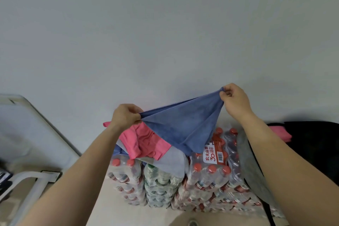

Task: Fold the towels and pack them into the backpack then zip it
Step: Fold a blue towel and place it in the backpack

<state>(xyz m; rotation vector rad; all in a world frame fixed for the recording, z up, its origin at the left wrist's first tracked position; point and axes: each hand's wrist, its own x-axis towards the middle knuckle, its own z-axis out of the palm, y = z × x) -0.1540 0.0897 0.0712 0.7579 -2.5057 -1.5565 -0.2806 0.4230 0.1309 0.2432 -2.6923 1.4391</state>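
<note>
A blue towel point(180, 124) hangs in the air, stretched between my hands above stacked packs of water bottles. My left hand point(126, 115) pinches its left corner and my right hand point(235, 100) pinches its right corner, held higher. Under it lies a crumpled pink towel point(146, 141) on top of pale grey-blue towels point(172, 161). At the right stands a black backpack point(315, 145) with grey lining, open, with a pink towel point(280, 132) showing inside.
Shrink-wrapped packs of red-capped water bottles point(207, 176) form the work surface against a plain white wall point(165, 33). A white folded frame point(36, 130) leans at the left over the beige floor point(113, 207).
</note>
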